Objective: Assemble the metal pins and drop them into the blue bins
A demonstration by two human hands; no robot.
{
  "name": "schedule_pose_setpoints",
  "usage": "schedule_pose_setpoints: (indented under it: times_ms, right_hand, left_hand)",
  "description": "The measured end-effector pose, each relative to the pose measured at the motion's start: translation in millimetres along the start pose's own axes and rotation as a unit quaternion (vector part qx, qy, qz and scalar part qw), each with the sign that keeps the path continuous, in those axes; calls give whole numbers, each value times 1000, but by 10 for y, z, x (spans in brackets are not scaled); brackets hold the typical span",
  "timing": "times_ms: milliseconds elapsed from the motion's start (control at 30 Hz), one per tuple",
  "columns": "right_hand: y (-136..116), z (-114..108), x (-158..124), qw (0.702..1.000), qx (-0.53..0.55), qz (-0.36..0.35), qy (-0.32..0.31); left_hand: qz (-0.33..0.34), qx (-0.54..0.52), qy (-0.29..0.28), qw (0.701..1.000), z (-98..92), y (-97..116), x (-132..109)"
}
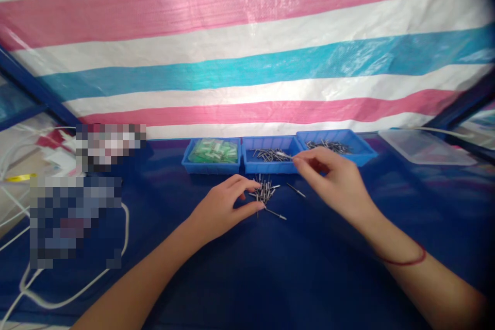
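Observation:
My left hand rests on the blue table cloth, thumb and fingers curled around the left side of a small heap of thin metal pins. My right hand is raised a little, pinching one metal pin at its fingertips over the middle blue tray. Two loose pins lie on the cloth beside the heap.
Three blue trays stand in a row at the back: the left tray holds green and white pieces, the right tray holds more pins. A clear plastic lid lies far right. White cables loop at the left. A striped tarp hangs behind.

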State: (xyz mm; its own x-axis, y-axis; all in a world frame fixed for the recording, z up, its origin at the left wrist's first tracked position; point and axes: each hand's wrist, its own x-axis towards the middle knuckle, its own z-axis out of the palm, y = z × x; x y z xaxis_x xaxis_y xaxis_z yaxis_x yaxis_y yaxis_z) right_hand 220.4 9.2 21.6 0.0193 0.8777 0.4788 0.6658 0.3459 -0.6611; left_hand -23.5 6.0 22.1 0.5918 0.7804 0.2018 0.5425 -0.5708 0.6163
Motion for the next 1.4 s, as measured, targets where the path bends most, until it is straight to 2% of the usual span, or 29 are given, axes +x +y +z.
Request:
schedule_pose_setpoints:
  times_ms: [100,200,233,333,433,533,600,667,767,867,933,1133,1400]
  right_hand:
    - [311,-377,204,987,-127,63,72]
    - [653,-690,359,948,-300,44,93]
    - [756,-747,396,944,-317,40,80]
    - [987,-773,469,937,-342,30,58]
    - [1049,-663,505,931,-361,26,54]
    - [894,-506,491,929,-367,24,50]
    - [678,-384,429,937,-348,6,17]
    - [418,-257,321,953,-290,-38,-76]
    - [59,-113,126,952,-191,-65,-231]
    - [-157,-64,-13,943,-185,-71,-267]
    - [-226,-57,-65,936,-205,-64,-280]
    - [-286,63,-194,891,-207,-45,-401]
    - [-251,141,-227,897,-168,-66,-404]
  left_hand:
    - [10,30,-21,999,-24,-10,-2]
    - [25,57,-37,997,-8,-27,3]
    - [30,66,-40,997,2,-33,7]
    - [40,100,-46,993,21,-46,17]
    - [41,133,-61,988,4,-62,16]
    - [36,157,-84,983,-32,-88,6]
    - [33,167,-101,980,-40,-98,2]
    - [33,171,-107,979,-25,-92,3]
    - [41,173,-98,979,37,-54,5]
    - [48,182,-88,978,109,-21,0]
    - [53,191,-87,976,147,-18,-6]
    - [55,199,-87,975,210,-71,-3]
    - [43,193,-74,977,243,-81,25]
